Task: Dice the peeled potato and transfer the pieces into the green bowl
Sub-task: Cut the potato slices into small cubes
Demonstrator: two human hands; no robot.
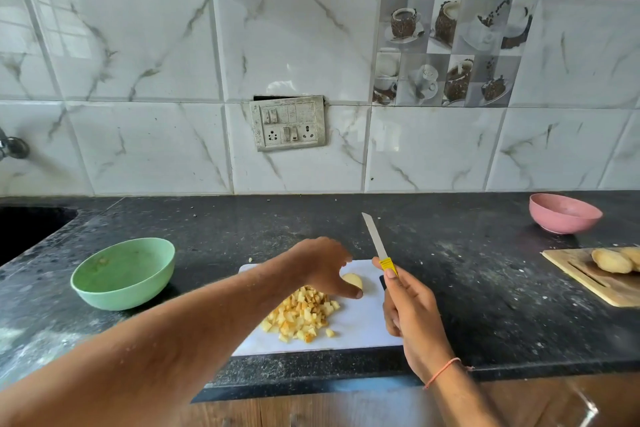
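1. Black speckled countertop [450, 270] runs below a wall of marbled white tiles, with a switch plate [288, 123] set into the wall.
2. We see a white cutting board [360, 326] lying near the counter's front edge.
3. On the board sits a heap of diced potato pieces [301, 314], and just beyond it an uncut piece of potato [354, 280].
4. Our left hand [323, 265] reaches over the board, fingers curved down around that uncut piece, thumb tip touching the board beside it.
5. Our right hand [408, 312] is wrapped around the yellow handle of a knife [377, 243], the blade raised off the board and pointing away toward the wall.
6. We find the green bowl [123, 274] to the left of the board, apart from it; whether it holds any dice we cannot tell.
7. A pink bowl [564, 213] stands far right near the wall.
8. A wooden board [602, 282] at the right edge carries whole peeled potatoes [611, 260].
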